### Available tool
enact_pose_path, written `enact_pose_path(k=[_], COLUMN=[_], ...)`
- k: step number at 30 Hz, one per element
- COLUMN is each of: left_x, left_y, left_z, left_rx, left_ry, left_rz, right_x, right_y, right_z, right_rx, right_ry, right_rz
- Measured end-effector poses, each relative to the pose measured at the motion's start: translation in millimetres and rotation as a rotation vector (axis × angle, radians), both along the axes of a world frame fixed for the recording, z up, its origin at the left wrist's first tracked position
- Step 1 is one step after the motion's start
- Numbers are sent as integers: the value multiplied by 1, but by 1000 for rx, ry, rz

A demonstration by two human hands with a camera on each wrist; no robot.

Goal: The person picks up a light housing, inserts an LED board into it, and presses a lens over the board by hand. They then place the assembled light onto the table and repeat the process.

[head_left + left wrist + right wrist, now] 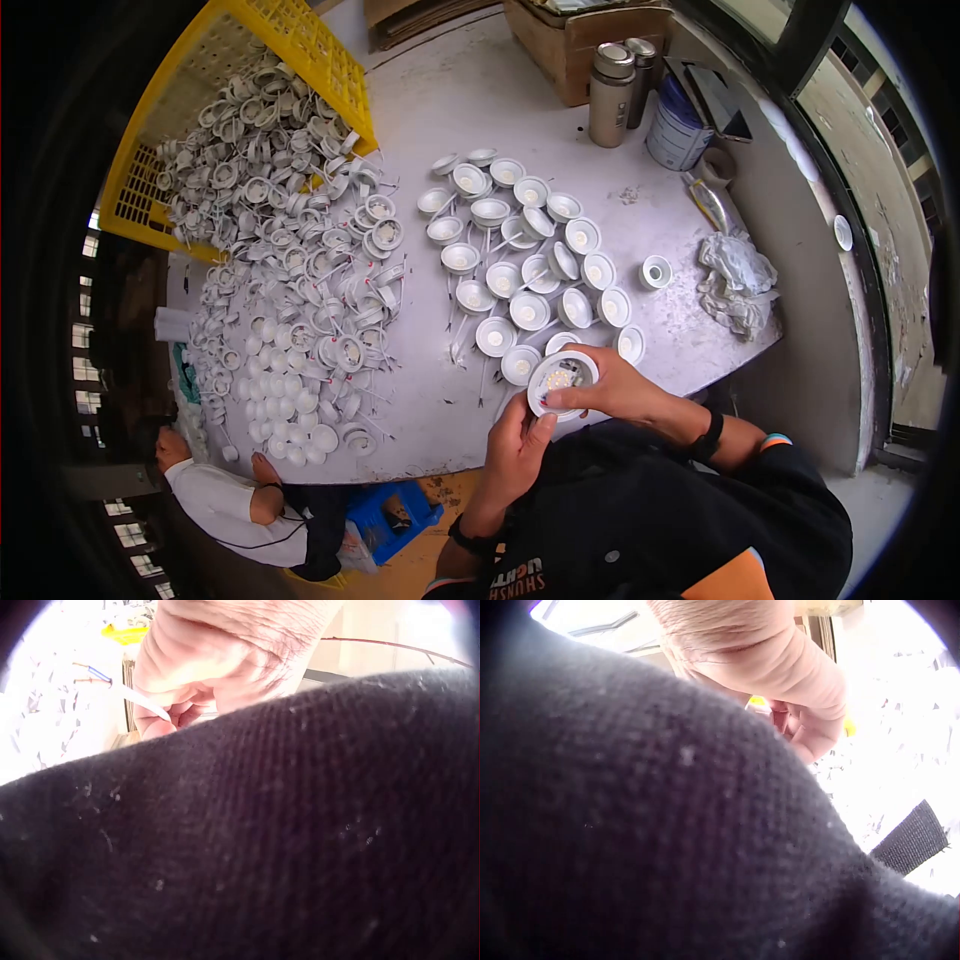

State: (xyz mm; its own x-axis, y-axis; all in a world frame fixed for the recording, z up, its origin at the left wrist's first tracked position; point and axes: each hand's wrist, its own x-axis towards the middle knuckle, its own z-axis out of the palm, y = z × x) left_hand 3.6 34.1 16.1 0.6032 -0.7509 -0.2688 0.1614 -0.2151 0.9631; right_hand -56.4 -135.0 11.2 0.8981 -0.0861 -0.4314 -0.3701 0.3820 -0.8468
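In the head view a round white downlight, its LED board facing up, is held between both hands near the table's front edge. The right hand grips its right side, with the thumb reaching over the rim onto the inside. At its lower left, the left hand holds the rim between thumb and fingers. A white cable with bared blue and brown wire ends sticks out beside the left fingers in the left wrist view. Black fabric hides most of both wrist views. Just beyond the hands stand rows of finished-looking white downlights.
A yellow crate lies tipped at the left, with a heap of downlight parts spilling out. White domed covers lie in front. One lone downlight, a crumpled plastic bag and a flask are right. Another person sits left.
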Motion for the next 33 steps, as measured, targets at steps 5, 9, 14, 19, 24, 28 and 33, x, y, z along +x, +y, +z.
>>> enact_pose_path(k=[5, 9, 14, 19, 24, 28, 33], left_x=[2, 10, 11, 13, 18, 17, 12], left_y=[-8, -12, -26, -24, -25, -30, -34], left_z=[-9, -12, -15, -18, -25, -26, -25], left_rx=[13, 98, -16, 23, 15, 9, 19], left_ry=[-121, -139, 75, 216, 236, 260, 272], left_rz=[12, -32, -84, 19, 61, 72, 82], right_x=[2, 0, -12, -40, -48, -46, -45], right_y=[-2, -4, -23, -108, -138, -144, -147], right_z=[-7, -8, -37, -109, -132, -142, -146], right_rx=[-101, -205, -59, -1025, -1543, -1535, -1519], right_ry=[-22, -65, -141, 50, 199, 229, 228], right_rz=[15, -36, -87, -474, -311, -209, -184])
